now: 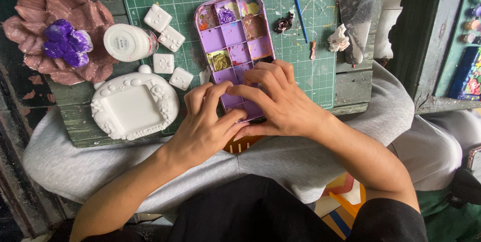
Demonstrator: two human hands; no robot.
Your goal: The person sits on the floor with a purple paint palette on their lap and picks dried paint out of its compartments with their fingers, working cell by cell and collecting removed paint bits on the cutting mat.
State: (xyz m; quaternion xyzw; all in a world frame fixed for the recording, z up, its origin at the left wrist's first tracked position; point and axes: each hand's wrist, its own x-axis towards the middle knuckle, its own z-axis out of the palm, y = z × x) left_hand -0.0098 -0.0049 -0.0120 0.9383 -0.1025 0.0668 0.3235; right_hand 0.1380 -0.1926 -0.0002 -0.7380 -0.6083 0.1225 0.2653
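Observation:
A purple paint palette [234,35] with several square wells lies on a green cutting mat [305,56]. My left hand [205,121] and my right hand [278,101] meet over the palette's near end, fingers curled together and touching. Whatever sits between the fingertips is hidden. Some wells hold dried brown, gold and purple paint. An orange object [240,145] shows just under my hands.
A white plaster frame [134,105], small white square pieces [165,31] and a white paint bottle [129,42] lie left of the palette. A brown flower with a purple centre [60,34] sits far left. A blue brush [298,4] and a grey scraper [356,16] rest at the right.

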